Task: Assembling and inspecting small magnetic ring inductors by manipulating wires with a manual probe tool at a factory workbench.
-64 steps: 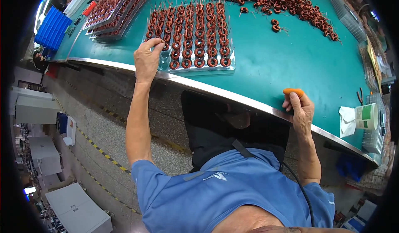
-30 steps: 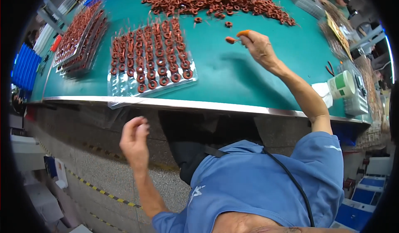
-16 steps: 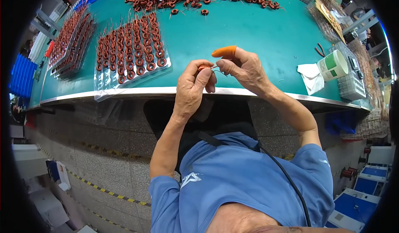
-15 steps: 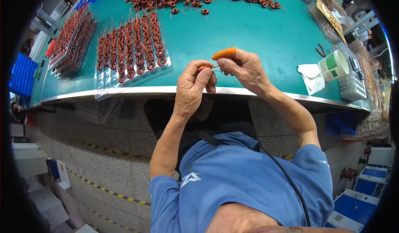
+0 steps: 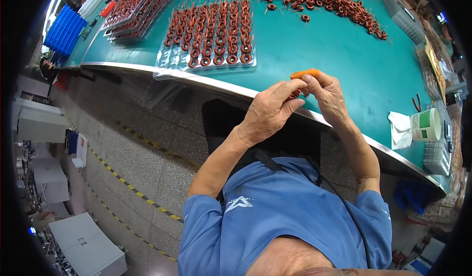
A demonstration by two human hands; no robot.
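Note:
My left hand (image 5: 272, 107) pinches a copper-wound ring coil (image 5: 295, 94) between thumb and fingers, just above the bench's front edge. Most of the coil is hidden by the fingers. Close against it, my right hand (image 5: 328, 98) has its thumb and index finger pressed together at the coil. An orange finger cot (image 5: 304, 74) covers that index finger. Whatever the right fingertips pinch, perhaps a wire end, is too small and covered to make out. Left of the hands lies a clear plastic tray (image 5: 163, 63) with rows of similar coils, their wire ends sticking up.
A large heap of loose coils (image 5: 314, 0) spreads along the bench's far side. Stacked coil-filled trays (image 5: 140, 17) stand at the left, near a blue bin (image 5: 63, 29). To the right are a white-green cup (image 5: 426, 125), a white cloth (image 5: 400, 130) and pliers (image 5: 417, 103).
The whole view has turned, so bench and trays sit differently. My hands have drawn closer together, and the left fingers now cover more of the coil.

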